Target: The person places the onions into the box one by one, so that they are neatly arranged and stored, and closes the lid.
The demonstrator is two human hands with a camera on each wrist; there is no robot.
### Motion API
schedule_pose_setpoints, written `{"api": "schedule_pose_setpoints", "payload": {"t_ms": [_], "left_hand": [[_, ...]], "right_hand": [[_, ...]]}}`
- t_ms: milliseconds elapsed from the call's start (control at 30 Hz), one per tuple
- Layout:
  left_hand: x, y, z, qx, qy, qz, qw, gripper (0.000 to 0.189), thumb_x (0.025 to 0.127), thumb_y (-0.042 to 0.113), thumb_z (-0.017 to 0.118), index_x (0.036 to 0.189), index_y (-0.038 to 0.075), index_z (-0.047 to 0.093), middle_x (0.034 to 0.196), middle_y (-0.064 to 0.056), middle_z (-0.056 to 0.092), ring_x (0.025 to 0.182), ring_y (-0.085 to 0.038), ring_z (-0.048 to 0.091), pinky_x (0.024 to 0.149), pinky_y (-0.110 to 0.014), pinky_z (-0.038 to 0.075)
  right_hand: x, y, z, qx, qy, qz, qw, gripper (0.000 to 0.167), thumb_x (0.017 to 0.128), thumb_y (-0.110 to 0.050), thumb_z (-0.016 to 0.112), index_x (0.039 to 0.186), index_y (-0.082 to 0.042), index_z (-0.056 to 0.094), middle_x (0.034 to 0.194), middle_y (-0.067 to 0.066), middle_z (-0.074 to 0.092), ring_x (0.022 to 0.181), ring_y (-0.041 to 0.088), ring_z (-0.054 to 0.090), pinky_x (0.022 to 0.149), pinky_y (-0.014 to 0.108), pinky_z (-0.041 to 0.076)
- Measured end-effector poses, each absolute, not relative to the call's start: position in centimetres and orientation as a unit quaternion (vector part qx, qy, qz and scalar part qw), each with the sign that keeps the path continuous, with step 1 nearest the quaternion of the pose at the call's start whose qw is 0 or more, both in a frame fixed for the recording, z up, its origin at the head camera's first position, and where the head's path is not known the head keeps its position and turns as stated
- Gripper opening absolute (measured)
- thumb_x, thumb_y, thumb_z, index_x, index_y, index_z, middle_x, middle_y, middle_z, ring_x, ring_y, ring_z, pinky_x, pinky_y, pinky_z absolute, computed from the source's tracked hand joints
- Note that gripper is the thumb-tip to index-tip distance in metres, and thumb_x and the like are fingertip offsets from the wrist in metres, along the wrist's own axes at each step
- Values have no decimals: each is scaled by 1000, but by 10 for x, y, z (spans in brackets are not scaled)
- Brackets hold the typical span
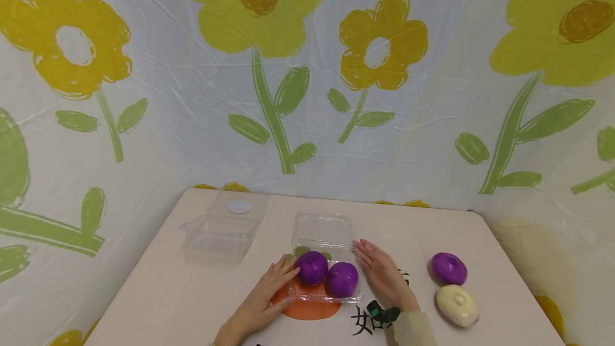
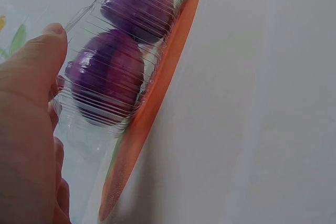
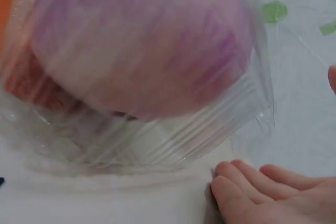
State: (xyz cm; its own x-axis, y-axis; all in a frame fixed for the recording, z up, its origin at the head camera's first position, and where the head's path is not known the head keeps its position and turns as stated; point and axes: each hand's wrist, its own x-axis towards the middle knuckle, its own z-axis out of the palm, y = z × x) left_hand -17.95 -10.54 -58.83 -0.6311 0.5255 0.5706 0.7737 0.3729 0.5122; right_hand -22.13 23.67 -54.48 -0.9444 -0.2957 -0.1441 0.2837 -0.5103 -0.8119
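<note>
A clear plastic clamshell box [image 1: 321, 298] lies with its lid [image 1: 323, 227] folded back. Two purple turnip-like vegetables sit side by side in it, the left one [image 1: 312, 268] slightly farther back than the right one [image 1: 342, 280]. At the box's left side is my left hand [image 1: 269, 287], fingers extended by the left vegetable and thumb near the front corner. In the left wrist view, the thumb [image 2: 44, 59] lies along the box wall. My right hand [image 1: 381, 270] is beside the box's right edge, fingers straight; in the right wrist view its fingertips appear just off the wall.
A second clear box [image 1: 221, 234] stands open at the back left, a white round sticker [image 1: 239, 206] on its lid. At right lie another purple vegetable [image 1: 449, 268] and a cream-coloured one [image 1: 458, 306]. An orange print [image 1: 312, 311] and black characters mark the tabletop. Flowered cloth surrounds the table.
</note>
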Motion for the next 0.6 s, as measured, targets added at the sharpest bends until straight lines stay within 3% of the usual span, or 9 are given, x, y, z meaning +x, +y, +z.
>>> {"api": "schedule_pose_setpoints", "payload": {"t_ms": [100,200,367,600], "left_hand": [[-180,-106,-588,-397,-816,-390,157,56,97,25,63,148,10,46,157,-16,36,144,-45,27,123,-29,3],[-180,-106,-588,-397,-816,-391,155,56,97,24,63,148,10,46,157,-16,35,144,-44,26,123,-29,3],[-180,-106,-589,-397,-815,-393,152,56,97,24,63,149,10,45,158,-15,35,145,-43,26,123,-29,3],[-181,-106,-590,-397,-815,-394,150,57,97,25,62,149,12,45,158,-14,34,145,-43,25,123,-29,2]], "right_hand": [[-226,240,-547,-30,444,-874,195,63,109,-11,31,154,6,-9,163,23,-4,151,32,1,121,38,9],[-231,240,-550,-39,454,-866,207,61,108,-5,28,154,5,-10,164,21,-4,151,29,2,121,35,10],[-235,237,-551,-32,500,-840,208,66,104,2,37,157,0,-3,165,17,6,152,29,7,119,34,18],[-238,234,-549,-52,540,-818,193,72,101,6,43,158,-3,0,166,16,7,151,31,8,116,33,27]]}}
